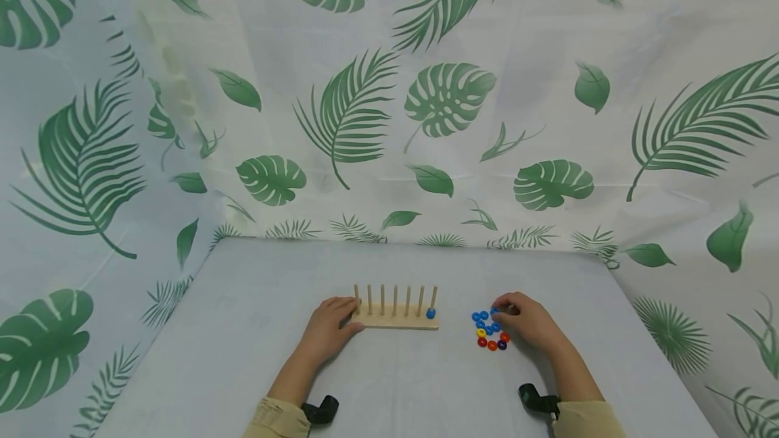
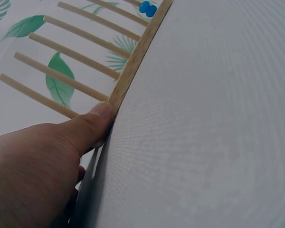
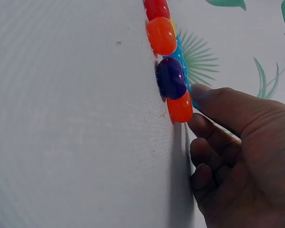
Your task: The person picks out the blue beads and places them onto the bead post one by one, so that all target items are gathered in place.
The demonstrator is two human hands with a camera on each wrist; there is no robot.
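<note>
In the head view, a wooden peg board (image 1: 395,322) with a row of several upright pegs stands left of the beads. Blue beads (image 1: 431,313) sit low on its rightmost peg. My left hand (image 1: 328,326) grips the board's left end, its thumb (image 2: 100,111) along the front edge and its other fingers partly hidden. Over on the right, my right hand (image 1: 529,320) pinches a blue bead (image 1: 495,311) between thumb and forefinger at the back of a loose bead cluster. In the right wrist view, the thumb (image 3: 209,95) overlaps that bead, mostly hidden behind an orange one (image 3: 180,108).
Beside the right hand lie several blue beads (image 1: 481,324), a yellow bead (image 1: 481,333), red and orange beads (image 1: 492,345) and a dark purple bead (image 1: 502,345). A white cloth covers the table (image 1: 395,391). Leaf-printed sheets (image 1: 389,120) hang behind and at both sides.
</note>
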